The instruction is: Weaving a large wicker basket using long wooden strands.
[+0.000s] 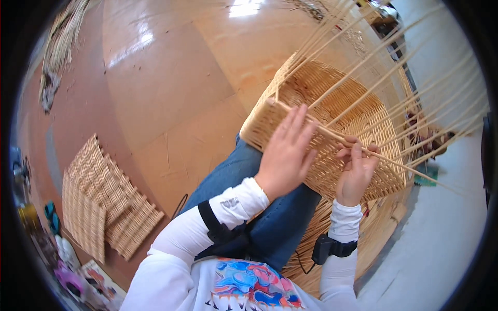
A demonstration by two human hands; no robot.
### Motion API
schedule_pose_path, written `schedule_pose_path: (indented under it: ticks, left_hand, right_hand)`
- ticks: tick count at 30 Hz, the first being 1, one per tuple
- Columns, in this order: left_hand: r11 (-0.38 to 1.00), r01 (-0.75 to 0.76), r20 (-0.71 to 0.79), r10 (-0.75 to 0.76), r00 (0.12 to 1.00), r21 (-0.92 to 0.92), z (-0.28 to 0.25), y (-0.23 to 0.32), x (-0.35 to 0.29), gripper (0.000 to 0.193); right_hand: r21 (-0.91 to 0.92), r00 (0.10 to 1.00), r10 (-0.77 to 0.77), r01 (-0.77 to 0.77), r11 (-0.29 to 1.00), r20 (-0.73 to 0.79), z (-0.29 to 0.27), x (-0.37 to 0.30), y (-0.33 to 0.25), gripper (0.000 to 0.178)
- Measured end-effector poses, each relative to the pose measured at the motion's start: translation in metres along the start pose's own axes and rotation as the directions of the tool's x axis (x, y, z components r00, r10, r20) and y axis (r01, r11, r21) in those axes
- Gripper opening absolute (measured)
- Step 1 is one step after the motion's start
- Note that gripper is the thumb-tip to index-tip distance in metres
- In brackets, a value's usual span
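Note:
A wicker basket (pixel 324 179) with woven, pale tan walls rests tilted on my lap. Long unwoven reeds (pixel 355 106) rise from its rim and fan out to the upper right. My left hand (pixel 288 150) lies on the near rim by the left corner, its fingers stretched out. Further right along the same rim, my right hand (pixel 358 168) is closed around a reed (pixel 386 155) that runs along the edge and points off to the right. The palm side of my left hand is hidden.
Woven wicker panels (pixel 85 220) lie on the brown tiled floor (pixel 171 67) at left. A bundle of loose fibres (pixel 65 39) sits at far left. Teal-handled scissors (pixel 52 217) are by the left edge. Cut reeds (pixel 376 243) lie below the basket, beside a pale wall (pixel 430 243).

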State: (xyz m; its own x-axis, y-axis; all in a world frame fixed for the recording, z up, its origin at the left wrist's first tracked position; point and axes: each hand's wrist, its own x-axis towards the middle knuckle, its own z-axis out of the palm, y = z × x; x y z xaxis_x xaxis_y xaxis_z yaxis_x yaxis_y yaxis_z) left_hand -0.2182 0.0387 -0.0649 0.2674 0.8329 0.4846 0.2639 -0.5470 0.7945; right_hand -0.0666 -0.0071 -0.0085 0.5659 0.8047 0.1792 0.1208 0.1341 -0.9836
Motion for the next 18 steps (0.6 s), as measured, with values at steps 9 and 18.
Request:
schedule_pose_path:
  ticks: [9,18]
  left_hand:
    - [0.954,0.019,-0.174,-0.074,0.982,-0.299,-0.026,-0.027,0.016,0.032]
    - [1.0,0.017,0.48,-0.017,0.877,0.004,-0.031,-0.048,0.081,0.035]
  right_hand:
    - [-0.013,1.0,-0.029,0.029,0.999,0.004,0.006,0.002,0.004,0.027]
    - [0.086,1.0,-0.015,0.016,0.996,-0.011,0.0,-0.006,-0.003,0.026]
